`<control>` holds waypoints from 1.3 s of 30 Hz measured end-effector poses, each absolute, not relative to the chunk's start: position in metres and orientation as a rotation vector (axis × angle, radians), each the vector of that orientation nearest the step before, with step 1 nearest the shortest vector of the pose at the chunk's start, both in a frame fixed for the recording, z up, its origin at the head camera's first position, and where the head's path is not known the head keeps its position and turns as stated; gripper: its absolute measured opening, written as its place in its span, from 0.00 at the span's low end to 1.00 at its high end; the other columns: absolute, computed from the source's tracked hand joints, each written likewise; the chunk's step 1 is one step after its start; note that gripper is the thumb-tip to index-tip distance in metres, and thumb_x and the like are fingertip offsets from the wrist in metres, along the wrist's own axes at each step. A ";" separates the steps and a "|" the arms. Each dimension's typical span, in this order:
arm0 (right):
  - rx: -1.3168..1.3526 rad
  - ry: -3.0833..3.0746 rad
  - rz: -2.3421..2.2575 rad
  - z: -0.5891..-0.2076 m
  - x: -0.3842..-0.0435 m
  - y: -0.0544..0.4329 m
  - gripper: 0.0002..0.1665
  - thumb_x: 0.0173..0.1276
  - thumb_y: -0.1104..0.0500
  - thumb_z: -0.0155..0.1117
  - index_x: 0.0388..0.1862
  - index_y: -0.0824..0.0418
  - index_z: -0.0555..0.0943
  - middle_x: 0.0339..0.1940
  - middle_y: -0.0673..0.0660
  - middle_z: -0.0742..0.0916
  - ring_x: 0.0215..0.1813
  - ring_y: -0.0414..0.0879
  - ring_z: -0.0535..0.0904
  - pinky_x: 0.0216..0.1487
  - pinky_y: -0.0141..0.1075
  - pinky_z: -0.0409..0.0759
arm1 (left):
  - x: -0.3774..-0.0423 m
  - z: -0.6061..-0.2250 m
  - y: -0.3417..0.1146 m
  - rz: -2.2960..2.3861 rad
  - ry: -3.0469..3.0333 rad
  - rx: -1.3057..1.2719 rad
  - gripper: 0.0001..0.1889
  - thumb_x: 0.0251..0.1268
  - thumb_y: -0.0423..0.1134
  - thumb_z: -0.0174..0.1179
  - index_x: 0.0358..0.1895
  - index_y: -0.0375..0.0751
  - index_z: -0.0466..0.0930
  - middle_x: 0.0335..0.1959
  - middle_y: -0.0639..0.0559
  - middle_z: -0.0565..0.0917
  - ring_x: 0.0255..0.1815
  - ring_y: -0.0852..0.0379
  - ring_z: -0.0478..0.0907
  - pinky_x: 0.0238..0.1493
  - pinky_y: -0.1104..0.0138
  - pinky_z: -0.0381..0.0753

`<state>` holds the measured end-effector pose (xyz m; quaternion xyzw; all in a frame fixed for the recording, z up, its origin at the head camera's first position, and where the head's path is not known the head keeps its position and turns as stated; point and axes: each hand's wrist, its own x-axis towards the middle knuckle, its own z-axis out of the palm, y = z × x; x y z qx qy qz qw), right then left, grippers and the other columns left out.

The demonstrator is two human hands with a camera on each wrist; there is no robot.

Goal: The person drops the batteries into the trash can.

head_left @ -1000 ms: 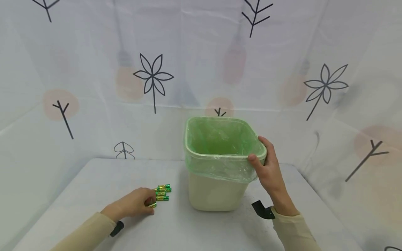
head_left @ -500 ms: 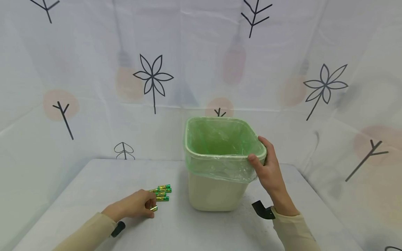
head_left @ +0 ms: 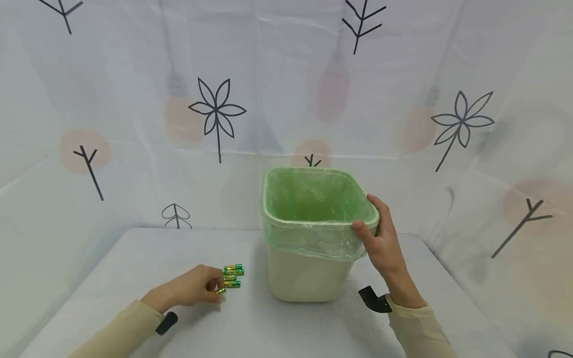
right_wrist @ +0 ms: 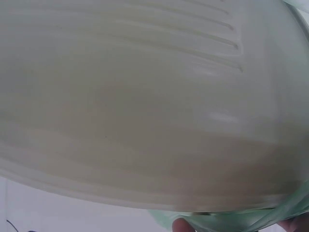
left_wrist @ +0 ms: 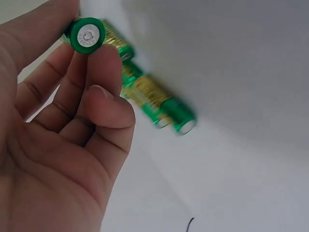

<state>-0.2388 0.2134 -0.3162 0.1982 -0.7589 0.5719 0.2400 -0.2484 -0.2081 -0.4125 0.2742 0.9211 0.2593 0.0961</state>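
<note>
My left hand point(head_left: 190, 287) pinches a green-and-gold battery point(left_wrist: 88, 36) between thumb and fingers, its pale flat end facing the left wrist camera. Just beyond lie several more such batteries point(head_left: 232, 276) on the table, grouped side by side; fingers partly cover them. A cream waste bin point(head_left: 310, 278) with a green plastic liner point(head_left: 309, 241) folded over its rim stands upright right of the batteries. My right hand point(head_left: 384, 243) grips the bin's right rim, thumb on the front. In the right wrist view the bin wall point(right_wrist: 145, 106) fills most of the picture, with fingertips point(right_wrist: 183, 225) at the bottom edge.
The white table point(head_left: 268, 330) carries the bin and batteries. Behind and at both sides hangs a pale cloth point(head_left: 268, 99) printed with plant outlines. Black straps point(head_left: 375, 300) sit at both wrists.
My left hand has shifted slightly, rising a little above the table with the pinched battery. The right hand and the bin stay in place.
</note>
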 end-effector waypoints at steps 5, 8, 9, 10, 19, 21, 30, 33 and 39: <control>0.550 -2.072 1.561 -0.315 -0.238 0.213 0.38 0.70 0.57 0.59 0.75 0.51 0.54 0.64 0.63 0.69 0.55 0.49 0.70 0.51 0.26 0.70 | -0.255 -0.381 -0.209 0.725 2.781 0.815 0.11 0.53 0.40 0.70 0.36 0.48 0.78 0.24 0.59 0.75 0.26 0.60 0.71 0.26 0.67 0.73; 0.543 -2.080 1.556 -0.315 -0.238 0.213 0.39 0.70 0.56 0.60 0.75 0.51 0.54 0.64 0.62 0.69 0.55 0.49 0.70 0.51 0.26 0.70 | -0.257 -0.358 -0.208 0.712 2.806 0.816 0.11 0.53 0.41 0.70 0.36 0.47 0.78 0.24 0.57 0.75 0.26 0.59 0.71 0.27 0.67 0.73; 0.543 -2.079 1.559 -0.315 -0.238 0.213 0.39 0.70 0.56 0.60 0.75 0.52 0.54 0.63 0.63 0.69 0.55 0.50 0.70 0.51 0.26 0.70 | -0.258 -0.350 -0.208 0.709 2.816 0.811 0.11 0.53 0.41 0.70 0.36 0.47 0.78 0.25 0.57 0.75 0.27 0.59 0.72 0.27 0.66 0.74; 0.542 -2.082 1.556 -0.315 -0.237 0.213 0.39 0.70 0.56 0.60 0.75 0.51 0.54 0.64 0.62 0.69 0.55 0.50 0.69 0.51 0.26 0.70 | -0.258 -0.342 -0.207 0.700 2.829 0.803 0.11 0.54 0.41 0.70 0.37 0.48 0.78 0.25 0.57 0.75 0.27 0.59 0.72 0.28 0.66 0.74; 0.536 -2.088 1.548 -0.314 -0.238 0.213 0.39 0.70 0.55 0.60 0.75 0.52 0.55 0.63 0.62 0.70 0.55 0.49 0.70 0.50 0.27 0.71 | -0.266 -0.269 -0.187 0.588 2.912 0.917 0.10 0.56 0.41 0.68 0.38 0.46 0.78 0.25 0.56 0.76 0.27 0.58 0.72 0.29 0.65 0.75; 0.528 -2.086 1.559 -0.314 -0.238 0.213 0.38 0.70 0.55 0.60 0.74 0.50 0.55 0.63 0.62 0.70 0.55 0.49 0.70 0.50 0.27 0.71 | -0.268 -0.254 -0.181 0.538 2.928 0.948 0.09 0.57 0.40 0.68 0.38 0.45 0.78 0.25 0.56 0.76 0.28 0.58 0.72 0.29 0.65 0.75; 0.533 -2.060 1.602 -0.315 -0.238 0.211 0.38 0.69 0.57 0.60 0.74 0.52 0.55 0.62 0.62 0.70 0.55 0.49 0.69 0.50 0.26 0.70 | -0.278 -0.188 -0.146 0.531 2.984 1.099 0.08 0.57 0.40 0.68 0.36 0.44 0.79 0.26 0.52 0.77 0.28 0.55 0.72 0.31 0.63 0.74; 0.533 -2.063 1.600 -0.316 -0.238 0.211 0.38 0.70 0.57 0.60 0.74 0.52 0.55 0.61 0.62 0.70 0.55 0.50 0.70 0.50 0.26 0.71 | -0.283 -0.175 -0.132 0.573 3.001 1.140 0.09 0.56 0.40 0.69 0.36 0.44 0.78 0.26 0.51 0.77 0.29 0.54 0.72 0.32 0.63 0.74; 0.531 -2.072 1.583 -0.315 -0.237 0.211 0.38 0.70 0.56 0.61 0.74 0.50 0.55 0.62 0.62 0.70 0.55 0.49 0.70 0.50 0.26 0.71 | -0.289 -0.162 -0.096 0.616 2.951 1.176 0.11 0.57 0.41 0.68 0.38 0.42 0.78 0.29 0.50 0.78 0.31 0.54 0.73 0.36 0.63 0.74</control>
